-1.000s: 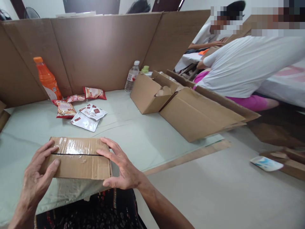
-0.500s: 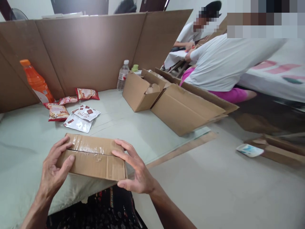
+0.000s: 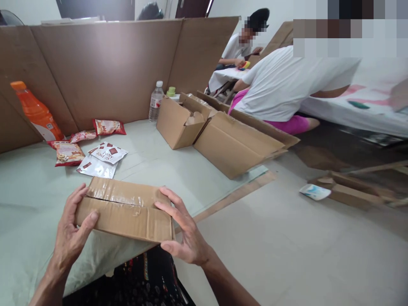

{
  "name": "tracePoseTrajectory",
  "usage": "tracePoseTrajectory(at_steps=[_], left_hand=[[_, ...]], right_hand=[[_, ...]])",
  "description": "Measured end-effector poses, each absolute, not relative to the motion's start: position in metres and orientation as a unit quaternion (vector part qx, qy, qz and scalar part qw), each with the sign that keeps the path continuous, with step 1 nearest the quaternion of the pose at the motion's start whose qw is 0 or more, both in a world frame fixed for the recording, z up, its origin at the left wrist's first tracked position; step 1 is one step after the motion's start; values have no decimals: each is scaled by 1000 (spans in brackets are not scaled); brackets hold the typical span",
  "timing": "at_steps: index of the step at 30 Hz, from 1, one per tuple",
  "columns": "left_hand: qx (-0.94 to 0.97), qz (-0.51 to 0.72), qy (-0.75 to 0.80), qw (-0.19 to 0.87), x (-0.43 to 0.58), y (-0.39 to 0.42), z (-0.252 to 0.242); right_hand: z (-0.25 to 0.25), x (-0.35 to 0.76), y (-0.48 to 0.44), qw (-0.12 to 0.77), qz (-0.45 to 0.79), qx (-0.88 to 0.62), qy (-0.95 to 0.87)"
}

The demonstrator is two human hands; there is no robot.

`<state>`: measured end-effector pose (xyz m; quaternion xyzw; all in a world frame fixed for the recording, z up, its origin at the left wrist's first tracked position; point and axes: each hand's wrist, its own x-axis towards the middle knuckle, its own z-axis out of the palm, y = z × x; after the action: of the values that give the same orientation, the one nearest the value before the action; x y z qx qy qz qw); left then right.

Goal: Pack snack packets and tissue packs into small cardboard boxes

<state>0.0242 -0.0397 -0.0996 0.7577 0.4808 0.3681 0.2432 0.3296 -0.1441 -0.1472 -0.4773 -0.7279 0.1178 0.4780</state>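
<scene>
A taped cardboard box lies at the near edge of the table, its two top flaps meeting along a seam under clear tape. My left hand grips its left end, thumb on the top and fingers round the far corner. Around the right end is my right hand, with fingers on the top and the thumb at the near lower corner. Beyond the box lie white sachets and several red snack packets. The box's underside is hidden.
An orange drink bottle leans by a tall cardboard screen. A water bottle stands beside open cardboard boxes at the table's right edge. Two people sit farther right. On the floor is another open box.
My view has turned slightly right, so the surroundings appear shifted left. Both hands keep their hold on the box, which sits almost the same.
</scene>
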Motion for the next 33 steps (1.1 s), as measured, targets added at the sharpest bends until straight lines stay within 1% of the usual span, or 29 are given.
tracePoseTrajectory(at_steps=[2, 5, 10, 14, 18, 21, 24, 26, 30, 33], left_hand=[[739, 351, 510, 264, 15, -40, -110], [725, 350, 511, 302, 9, -38, -119], [682, 370, 510, 371, 28, -29, -116], [635, 387, 497, 447, 77, -13, -109], [613, 380, 405, 561, 147, 12, -107], [612, 360, 346, 614, 206, 33, -110], [629, 327, 332, 622, 258, 51, -114], [650, 300, 347, 606, 284, 62, -115], [692, 243, 388, 558, 312, 80, -105], [708, 204, 396, 548, 331, 93, -96]], right_hand=[[-145, 329, -143, 478, 122, -476, -728], [-143, 331, -140, 483, 116, -472, -728], [-141, 344, -137, 488, 94, -471, -728], [-140, 372, -143, 488, 66, -501, -711], [-144, 412, -154, 491, 35, -559, -667], [-150, 445, -161, 505, 8, -594, -626], [-156, 475, -163, 521, -26, -622, -584], [-159, 492, -162, 525, -54, -635, -564], [-160, 516, -157, 524, -87, -651, -542], [-162, 523, -152, 530, -100, -658, -525]])
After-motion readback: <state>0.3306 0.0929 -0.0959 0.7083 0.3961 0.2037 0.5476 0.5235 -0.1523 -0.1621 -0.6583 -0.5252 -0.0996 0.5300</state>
